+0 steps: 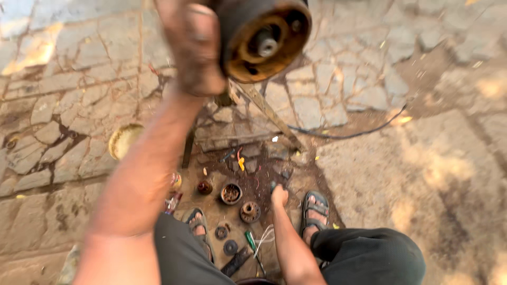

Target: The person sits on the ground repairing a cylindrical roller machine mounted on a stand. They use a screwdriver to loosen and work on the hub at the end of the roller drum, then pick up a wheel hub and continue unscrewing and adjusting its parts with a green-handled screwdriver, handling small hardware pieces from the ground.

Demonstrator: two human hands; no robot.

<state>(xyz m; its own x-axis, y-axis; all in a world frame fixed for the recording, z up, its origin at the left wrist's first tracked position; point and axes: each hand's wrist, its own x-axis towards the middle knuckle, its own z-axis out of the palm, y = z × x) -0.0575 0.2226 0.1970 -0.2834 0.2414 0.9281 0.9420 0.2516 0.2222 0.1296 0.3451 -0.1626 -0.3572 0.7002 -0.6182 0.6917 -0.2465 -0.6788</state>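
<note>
— Nearest the lens?
— Left hand (193, 47), raised high, fingers wrapped around a round rusty motor housing (262, 38); its open face and central shaft point toward the camera, body just right of the fingers.
— And the right hand (279, 195)?
— Low, reaching to the stone ground (79, 95) near a gear (250, 211) and cup-shaped part (231, 193); finger state I cannot tell.
— Any labels?
— Too blurred.

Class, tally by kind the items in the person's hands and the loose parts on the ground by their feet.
Round motor housing, held up in the left hand: 1
Round metal parts on the ground, near the right hand: 5
Green-handled screwdriver: 1
Total: 7
</note>
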